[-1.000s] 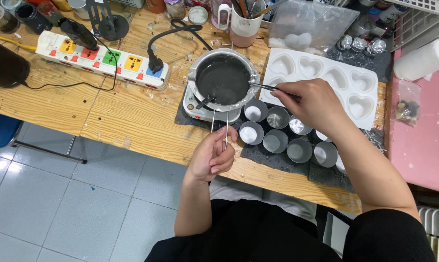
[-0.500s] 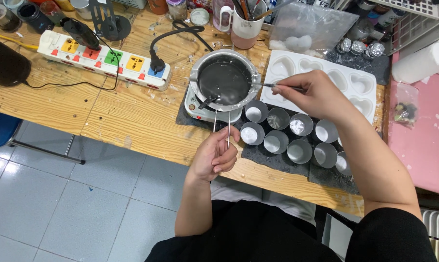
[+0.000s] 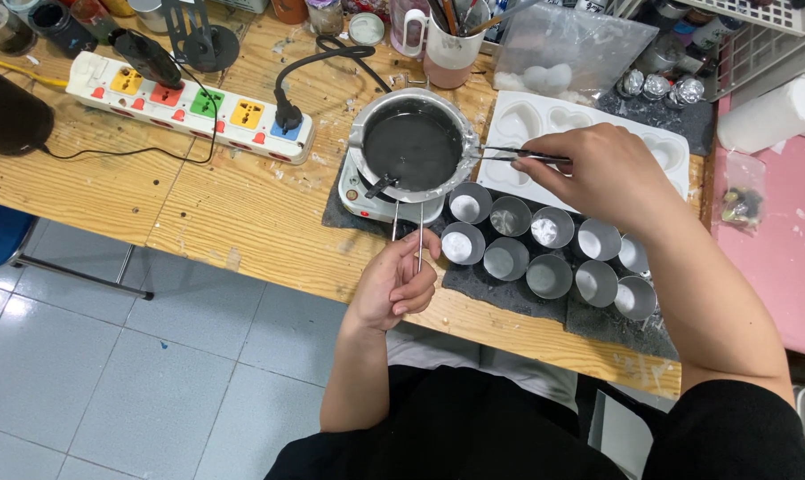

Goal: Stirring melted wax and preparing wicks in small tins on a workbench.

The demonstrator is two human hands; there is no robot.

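Between the fingertips of the right hand, a pair of thin dark tweezers is pinched shut in a closed grip. Its long axis runs nearly level across the view, and the tips point away from the hand toward the rim of a round metal pot just beside them. Dark liquid fills the pot, which sits on a small white hot plate; a short dark handle or spout shows at the pot's near edge.

Below the pot, the left hand holds two thin metal rods in a closed grip between thumb and fingers. Both rods stand side by side with their long axes running from the hand straight away from the person, their far ends reaching the hot plate's near edge.

Under the right hand and wrist, a cluster of small round metal cups stands in two rows on a dark grey mat. Beyond the right hand lies a white mould tray with heart-shaped hollows, partly hidden by the hand.

Farther out to the left of the pot, a white power strip with coloured sockets lies along the wooden counter, with a black plug in its near end. A pale mug of tools and a clear plastic bag stand at the counter's far edge.
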